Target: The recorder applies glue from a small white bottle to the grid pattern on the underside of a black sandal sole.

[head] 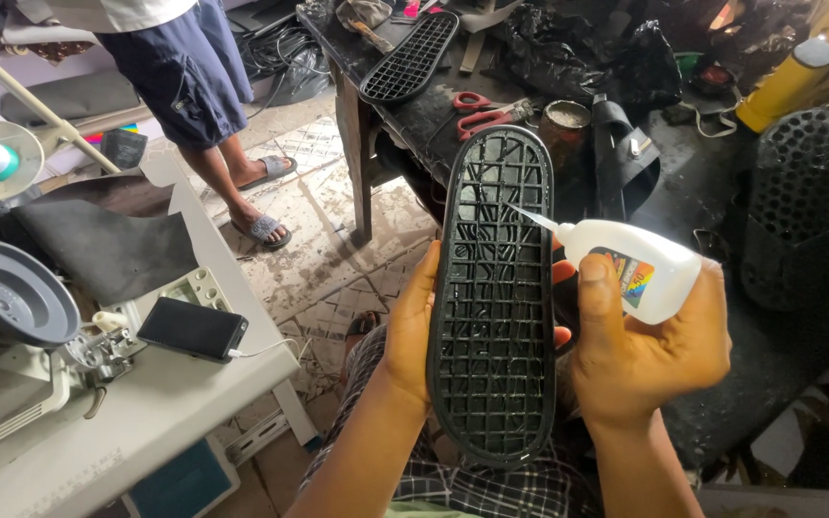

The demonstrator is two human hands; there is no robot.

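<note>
left hand [413, 331] holding black sole [493, 288] lengthwise upright, glue bottle [637, 269] nozzle pointing left

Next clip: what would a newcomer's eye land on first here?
The black grid-patterned shoe sole at centre, held upright by the left hand. Just right of it, the right hand grips a white glue bottle whose thin nozzle points at the sole's upper part. Behind, red-handled scissors and a second black sole lie on the dark workbench.

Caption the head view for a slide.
Left hand holds a black shoe sole; right hand aims a glue bottle.
</note>
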